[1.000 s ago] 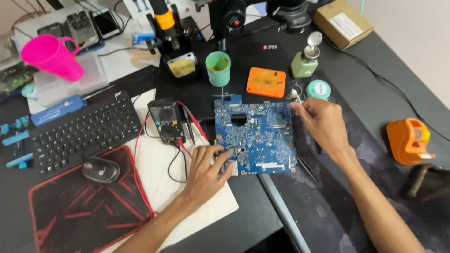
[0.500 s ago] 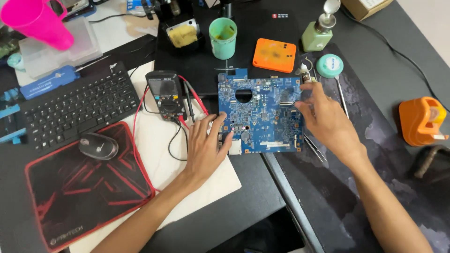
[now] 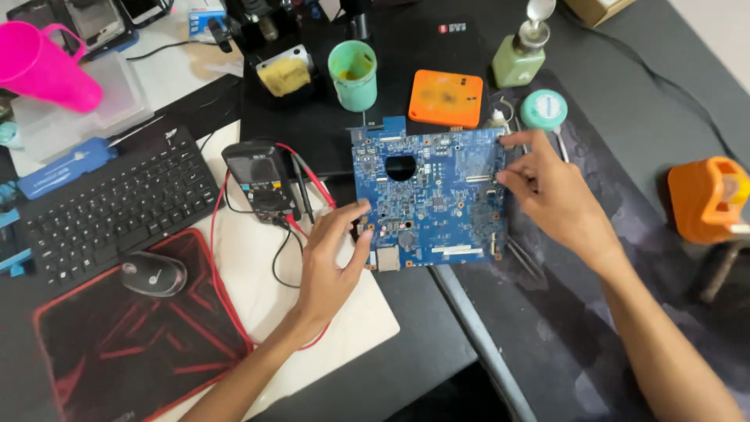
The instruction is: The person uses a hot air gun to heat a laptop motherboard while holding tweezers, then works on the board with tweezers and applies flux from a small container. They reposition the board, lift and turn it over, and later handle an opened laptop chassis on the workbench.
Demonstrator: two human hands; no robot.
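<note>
A blue circuit board (image 3: 428,195) with a round hole lies flat on the dark workbench in the middle of the view. My left hand (image 3: 332,258) grips its lower left edge, thumb on top of the board. My right hand (image 3: 551,195) pinches the board's right edge near the upper corner. A black multimeter (image 3: 262,180) with red and black leads lies just left of the board on a white mat (image 3: 344,320).
Behind the board stand a green cup (image 3: 352,74), an orange box (image 3: 445,98), a green pump bottle (image 3: 519,59) and a teal tin (image 3: 544,109). A keyboard (image 3: 117,207), mouse (image 3: 154,273) and red-black pad (image 3: 133,344) are at left. An orange tape dispenser (image 3: 707,199) sits far right.
The view has shifted, so everything sits lower and nearer. My left hand slid from the board's face to its left edge. My right hand stays at the right edge.
</note>
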